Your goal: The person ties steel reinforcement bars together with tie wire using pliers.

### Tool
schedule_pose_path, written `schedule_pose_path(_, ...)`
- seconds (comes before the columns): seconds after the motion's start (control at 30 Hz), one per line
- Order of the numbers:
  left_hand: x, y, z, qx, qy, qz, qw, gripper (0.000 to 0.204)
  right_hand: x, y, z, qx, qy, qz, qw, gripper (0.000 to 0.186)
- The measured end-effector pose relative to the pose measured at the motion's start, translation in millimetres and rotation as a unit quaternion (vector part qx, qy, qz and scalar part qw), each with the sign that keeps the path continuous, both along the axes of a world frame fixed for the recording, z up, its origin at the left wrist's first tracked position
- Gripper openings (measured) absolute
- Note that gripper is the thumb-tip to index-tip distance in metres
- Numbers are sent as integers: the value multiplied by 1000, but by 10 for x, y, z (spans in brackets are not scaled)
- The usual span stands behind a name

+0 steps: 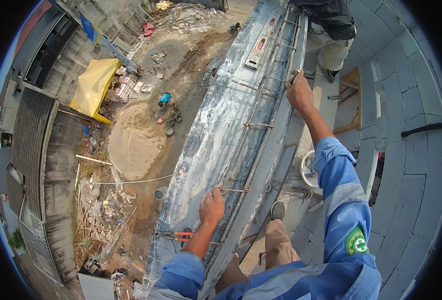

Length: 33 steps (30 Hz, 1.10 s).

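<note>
A long steel rebar frame with short cross bars lies along a grey, stained ledge. My left hand is closed at the left end of a near cross bar, with a thin rod poking up from its fingers. Farther along, my right hand is closed at the frame's right side. A small piece shows above its fingertips, too small to name. Beside my left forearm lies a red-handled tool, partly hidden by the arm. A spirit level rests on the ledge's far part.
The ledge's left edge drops to a yard far below, with a sand heap, a yellow tarp and a person in blue. Right of the ledge are a white bucket, a grey block wall and another person at the far end.
</note>
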<state>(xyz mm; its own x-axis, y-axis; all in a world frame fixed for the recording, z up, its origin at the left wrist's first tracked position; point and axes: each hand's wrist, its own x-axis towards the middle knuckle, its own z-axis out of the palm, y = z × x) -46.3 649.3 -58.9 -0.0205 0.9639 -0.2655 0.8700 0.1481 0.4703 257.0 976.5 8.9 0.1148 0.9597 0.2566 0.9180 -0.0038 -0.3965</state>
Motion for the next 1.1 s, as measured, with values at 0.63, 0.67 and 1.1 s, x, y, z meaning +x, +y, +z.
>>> schedule_pose_path(0.63, -78, 12, 96, -36, 20, -1, 999, 32, 55, -36, 181, -78, 82, 40, 993, 28)
schedule_pose_path(0.67, -77, 5, 75, -18, 36, -11, 999, 32, 63, -45, 214, -76, 83, 37, 993, 28)
schedule_pose_path(1.1, -69, 47, 121, -62, 21, -4, 998, 32, -82, -302, 314, -24, 58, 49, 997, 23)
